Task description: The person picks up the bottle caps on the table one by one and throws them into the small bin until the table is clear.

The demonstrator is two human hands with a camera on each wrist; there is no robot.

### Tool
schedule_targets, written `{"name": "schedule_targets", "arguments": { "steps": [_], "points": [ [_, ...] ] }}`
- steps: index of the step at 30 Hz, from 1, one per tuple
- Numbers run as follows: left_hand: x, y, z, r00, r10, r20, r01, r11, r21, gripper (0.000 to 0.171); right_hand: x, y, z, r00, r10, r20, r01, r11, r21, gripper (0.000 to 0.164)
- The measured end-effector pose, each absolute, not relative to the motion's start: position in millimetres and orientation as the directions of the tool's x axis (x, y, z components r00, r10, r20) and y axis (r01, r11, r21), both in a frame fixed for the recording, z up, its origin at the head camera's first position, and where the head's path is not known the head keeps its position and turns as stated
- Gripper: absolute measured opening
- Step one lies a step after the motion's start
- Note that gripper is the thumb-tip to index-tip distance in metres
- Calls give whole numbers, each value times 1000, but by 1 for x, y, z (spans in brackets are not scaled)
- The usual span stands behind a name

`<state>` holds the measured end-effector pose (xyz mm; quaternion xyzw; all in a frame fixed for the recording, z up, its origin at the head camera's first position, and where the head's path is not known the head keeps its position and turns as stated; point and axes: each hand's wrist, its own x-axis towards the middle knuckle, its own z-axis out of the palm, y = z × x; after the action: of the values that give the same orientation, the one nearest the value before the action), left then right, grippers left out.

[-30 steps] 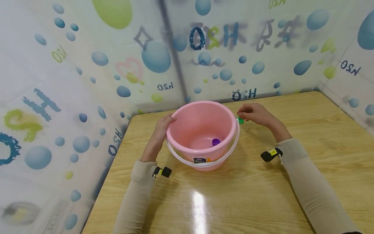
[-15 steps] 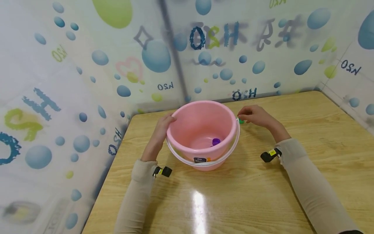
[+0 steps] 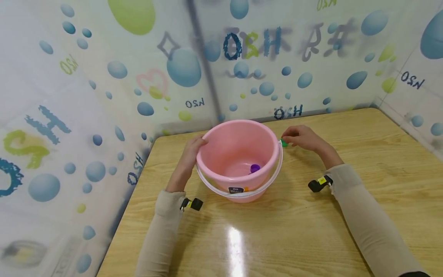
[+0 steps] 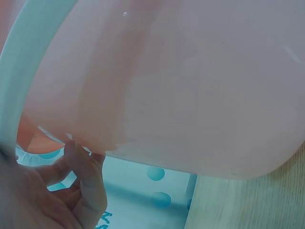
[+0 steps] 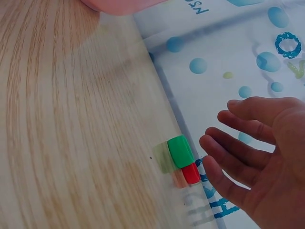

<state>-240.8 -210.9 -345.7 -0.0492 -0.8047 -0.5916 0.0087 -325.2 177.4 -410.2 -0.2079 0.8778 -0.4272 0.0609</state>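
Observation:
A pink bucket [image 3: 240, 148] with a white handle [image 3: 221, 192] stands upright on the table. My left hand [image 3: 189, 156] grips its left rim, and the left wrist view shows the fingertips [image 4: 78, 160] at the edge. Inside, at the bottom, lies a small purple cap-like piece [image 3: 255, 168]. Right of the bucket hovers my right hand [image 3: 302, 137], its fingers loosely bent and holding nothing. Close to those fingers, a green cap-like piece [image 5: 181, 151] and a red one [image 5: 191, 173] sit side by side on the table. In the head view the hand hides the red piece.
The wooden table [image 3: 277, 238] meets a patterned curtain wall [image 3: 242, 88] at its back and left. The bucket's handle hangs forward across its front. A second patterned wall [image 3: 415, 88] stands on the right.
My right hand has come slightly down and nearer beside the small pieces, covering the red one in the head view. The left hand and the bucket have stayed in place.

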Motion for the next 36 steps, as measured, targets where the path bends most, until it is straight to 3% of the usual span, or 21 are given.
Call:
{"name": "schedule_targets", "arguments": {
  "steps": [9,20,25,31,36],
  "points": [
    [-240,-210,-346,-994,71,79,97,296,950,33,-302,169,-385,-900,-434,42,-299,544,-784,26],
    [-236,-210,-345,-996,66,64,81,290,954,37,-332,179,-424,-910,-413,37,-284,554,-783,32],
    [-236,-210,-345,-995,71,76,94,293,952,36,-336,179,-433,-921,-390,14,-253,569,-783,33],
    [-236,-211,-346,-994,81,70,91,286,954,35,-338,180,-438,-935,-349,-60,-175,603,-778,46],
    [-236,-211,-345,-994,79,71,91,289,953,35,-340,178,-439,-929,-368,-43,-193,580,-792,48]
  ]
}}
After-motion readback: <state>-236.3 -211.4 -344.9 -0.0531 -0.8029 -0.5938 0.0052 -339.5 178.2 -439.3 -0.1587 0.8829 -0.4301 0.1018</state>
